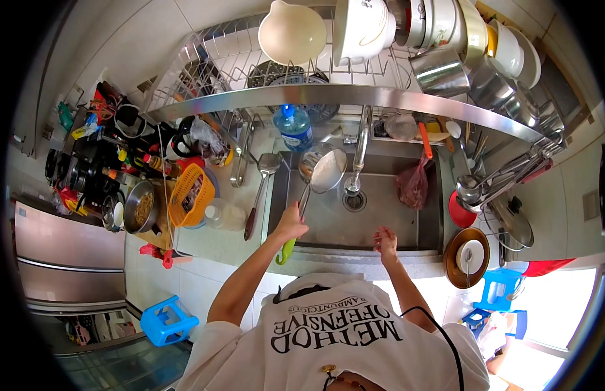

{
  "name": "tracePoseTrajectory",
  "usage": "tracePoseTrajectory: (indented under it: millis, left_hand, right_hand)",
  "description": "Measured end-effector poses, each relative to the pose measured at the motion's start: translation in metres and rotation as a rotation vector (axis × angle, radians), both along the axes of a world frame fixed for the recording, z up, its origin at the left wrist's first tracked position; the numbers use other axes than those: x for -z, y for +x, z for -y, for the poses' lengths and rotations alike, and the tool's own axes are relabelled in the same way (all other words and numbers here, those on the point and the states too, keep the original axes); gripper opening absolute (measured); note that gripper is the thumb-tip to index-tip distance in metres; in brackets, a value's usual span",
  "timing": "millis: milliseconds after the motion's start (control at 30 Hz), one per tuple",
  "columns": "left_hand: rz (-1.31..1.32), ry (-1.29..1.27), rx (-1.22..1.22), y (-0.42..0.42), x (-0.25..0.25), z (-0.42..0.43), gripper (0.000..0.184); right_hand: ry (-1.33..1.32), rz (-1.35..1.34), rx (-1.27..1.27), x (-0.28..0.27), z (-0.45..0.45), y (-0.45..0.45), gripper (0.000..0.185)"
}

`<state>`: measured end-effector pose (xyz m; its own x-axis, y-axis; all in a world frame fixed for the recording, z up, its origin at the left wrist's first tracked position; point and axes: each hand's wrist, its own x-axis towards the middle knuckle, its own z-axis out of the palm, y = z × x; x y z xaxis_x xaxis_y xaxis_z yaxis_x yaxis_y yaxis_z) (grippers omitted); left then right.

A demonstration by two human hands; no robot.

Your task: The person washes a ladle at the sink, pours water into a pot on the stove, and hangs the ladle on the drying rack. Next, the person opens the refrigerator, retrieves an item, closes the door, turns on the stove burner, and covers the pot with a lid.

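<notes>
My left hand is closed around the handle of a long metal ladle over the left side of the sink. The handle's green end sticks out below my hand. Beside the ladle's head is a pale, round, bowl-like thing; whether they touch I cannot tell. My right hand is empty, its fingers loosely bent and apart, over the sink's front edge. A tap reaches over the basin near the drain.
A spatula and an orange basket are on the left counter. A water bottle stands behind the sink. A red plastic bag hangs at its right. Overhead, a dish rack carries bowls and pots. A brown bowl sits at right.
</notes>
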<state>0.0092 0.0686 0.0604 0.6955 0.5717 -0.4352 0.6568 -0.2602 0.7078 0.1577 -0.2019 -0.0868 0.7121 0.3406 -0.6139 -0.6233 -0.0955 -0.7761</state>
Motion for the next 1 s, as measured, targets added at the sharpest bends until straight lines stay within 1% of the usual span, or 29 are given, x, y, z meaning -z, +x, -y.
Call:
tracePoseTrajectory:
  millis: [67,167,267,300,400,467,567,600,633,667,700,733,800,833,867,900,967,1000]
  left_hand:
    - [0.004,-0.003,0.000,-0.001,0.003,-0.001,0.044]
    - [0.016,0.060,0.025,-0.003,0.020,-0.004,0.044]
    - [-0.025,0.026,0.027,-0.001,0.003,-0.001,0.044]
    - [-0.018,0.036,0.037,-0.002,0.005,-0.002,0.044]
    - [-0.009,0.049,0.058,-0.003,0.011,-0.004,0.045]
    - [-0.017,0.036,0.057,-0.004,0.012,-0.003,0.046]
    - [0.047,0.103,0.080,-0.007,0.036,-0.007,0.048]
    - [0.026,0.055,0.053,-0.006,0.029,-0.004,0.048]
    - [0.005,0.006,0.026,-0.005,0.014,0.002,0.048]
    - [-0.016,-0.044,0.002,-0.004,0.007,0.004,0.048]
    - [0.014,-0.158,-0.019,-0.004,0.009,0.005,0.047]
    - [0.046,-0.273,-0.041,-0.006,0.012,0.006,0.046]
    - [0.080,-0.450,-0.079,-0.011,0.016,0.010,0.046]
    - [0.085,-0.514,-0.095,-0.012,0.019,0.012,0.047]
    - [0.086,-0.581,-0.111,-0.015,0.022,0.019,0.048]
    - [0.092,-0.639,-0.103,-0.019,0.034,0.029,0.050]
    - [0.091,-0.697,-0.122,-0.023,0.039,0.039,0.053]
    - [0.092,-0.726,-0.131,-0.024,0.040,0.044,0.055]
  right_hand:
    - [0.026,0.007,0.003,0.000,0.000,0.000,0.024]
    - [0.059,0.002,-0.009,-0.002,0.000,0.002,0.021]
    - [0.087,0.026,-0.056,0.001,0.002,0.011,0.019]
    - [0.096,0.040,-0.077,-0.002,0.001,0.017,0.019]
    - [0.108,0.006,-0.063,-0.017,-0.006,0.043,0.025]
    - [0.353,-0.073,-0.108,-0.057,-0.013,0.056,0.028]
    - [0.644,-0.164,-0.180,-0.131,-0.025,0.069,0.032]
    - [0.728,-0.190,-0.205,-0.142,-0.029,0.071,0.034]
    - [0.923,-0.279,-0.229,-0.130,-0.027,0.079,0.037]
    - [0.702,-0.254,-0.266,-0.098,-0.022,0.090,0.037]
    - [0.480,-0.224,-0.301,-0.050,-0.017,0.103,0.038]
    - [0.257,-0.191,-0.334,-0.014,-0.018,0.113,0.039]
    - [-0.131,0.277,-0.403,0.022,-0.041,0.127,0.042]
    - [-0.323,0.516,-0.430,0.008,-0.061,0.130,0.044]
    - [-0.197,0.586,-0.429,-0.006,-0.086,0.134,0.046]
    - [-0.078,0.649,-0.429,-0.045,-0.118,0.134,0.048]
    - [0.385,0.395,-0.531,-0.031,-0.155,0.156,0.056]
    - [0.406,0.429,-0.538,-0.034,-0.176,0.159,0.057]
